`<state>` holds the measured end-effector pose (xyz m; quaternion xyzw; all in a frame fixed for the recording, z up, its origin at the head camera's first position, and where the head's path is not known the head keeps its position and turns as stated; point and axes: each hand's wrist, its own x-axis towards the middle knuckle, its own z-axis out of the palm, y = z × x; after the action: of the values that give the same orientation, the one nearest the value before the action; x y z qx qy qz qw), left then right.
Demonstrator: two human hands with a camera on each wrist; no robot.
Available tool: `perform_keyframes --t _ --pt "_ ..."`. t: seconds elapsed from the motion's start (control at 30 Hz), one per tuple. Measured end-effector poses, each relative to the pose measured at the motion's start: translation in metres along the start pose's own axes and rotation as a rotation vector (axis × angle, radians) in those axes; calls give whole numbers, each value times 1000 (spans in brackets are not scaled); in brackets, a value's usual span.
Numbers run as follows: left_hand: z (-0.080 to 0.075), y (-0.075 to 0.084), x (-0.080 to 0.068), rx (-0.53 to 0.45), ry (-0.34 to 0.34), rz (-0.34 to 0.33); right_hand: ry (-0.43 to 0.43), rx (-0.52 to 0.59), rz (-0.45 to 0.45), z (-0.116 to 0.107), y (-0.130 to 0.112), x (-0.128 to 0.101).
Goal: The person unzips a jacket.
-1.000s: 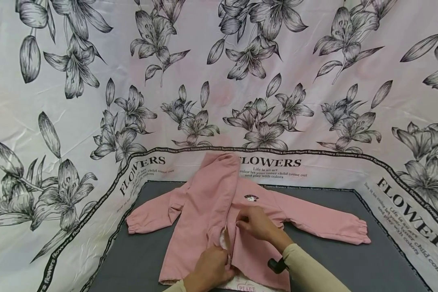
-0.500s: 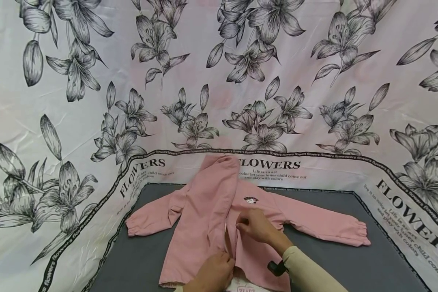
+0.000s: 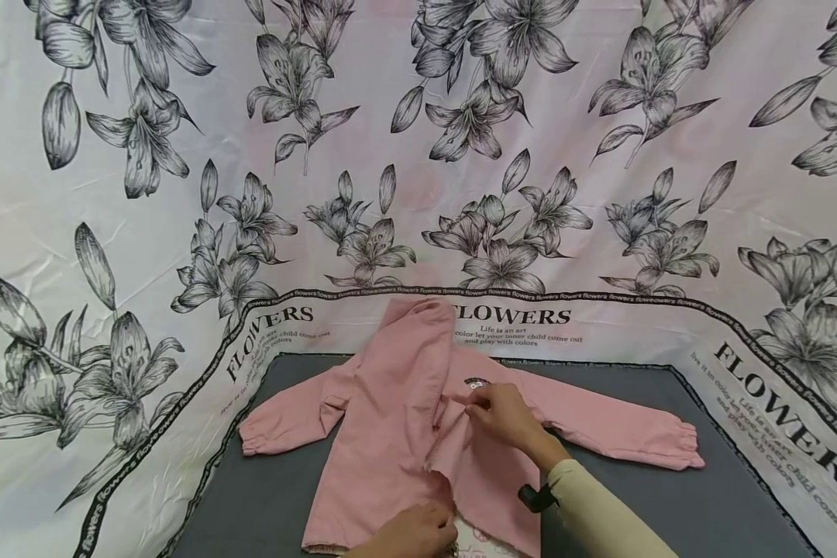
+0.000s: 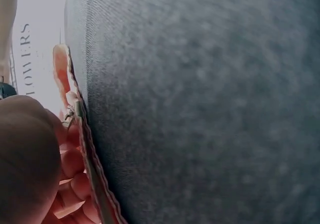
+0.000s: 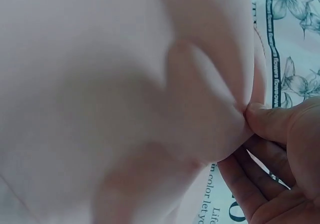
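Observation:
A pink hooded jacket (image 3: 384,434) lies front up, its sleeves spread out to both sides and a small dark print on the chest. At the bottom hem my left hand (image 3: 413,535) pinches one front edge; the left wrist view shows a small metal zipper pull (image 4: 69,115) by the thumb and fingertips. Higher up, my right hand (image 3: 504,418) pinches the other front panel between thumb and fingers, raising it into folds; in the right wrist view the pinched cloth (image 5: 220,119) bunches at the thumb. Between the panels a pale printed lining (image 3: 481,539) shows near the hem.
The jacket lies on a dark grey tabletop (image 3: 621,496). A white flower-printed cloth (image 3: 363,116) with a black lettered border hangs behind and at both sides. A black band piece (image 3: 535,498) sits at my right wrist.
My right hand has risen slightly with its pinched panel, and the front gap has widened at the bottom. My left hand has slid down toward the hem.

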<state>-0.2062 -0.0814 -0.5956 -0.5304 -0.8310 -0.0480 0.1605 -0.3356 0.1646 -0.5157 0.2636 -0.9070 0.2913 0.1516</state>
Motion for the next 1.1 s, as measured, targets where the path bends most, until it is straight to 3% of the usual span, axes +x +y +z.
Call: perform_keyframes --t 0.23,0.47,0.67,0.8,1.1 --pt "-4 -1 1 11 -3 -11 -33 34 -11 4 1 -2" --pt "-7 -6 2 -98 -23 -71 -51 27 29 3 -2 0" --pt "-14 -11 4 -221 44 -51 -37 29 20 2 -3 1" --pt "-23 -18 6 -224 111 -42 -30 34 18 1 -3 2" --pt "-36 -37 9 -207 176 -155 -23 38 23 0 -1 4"
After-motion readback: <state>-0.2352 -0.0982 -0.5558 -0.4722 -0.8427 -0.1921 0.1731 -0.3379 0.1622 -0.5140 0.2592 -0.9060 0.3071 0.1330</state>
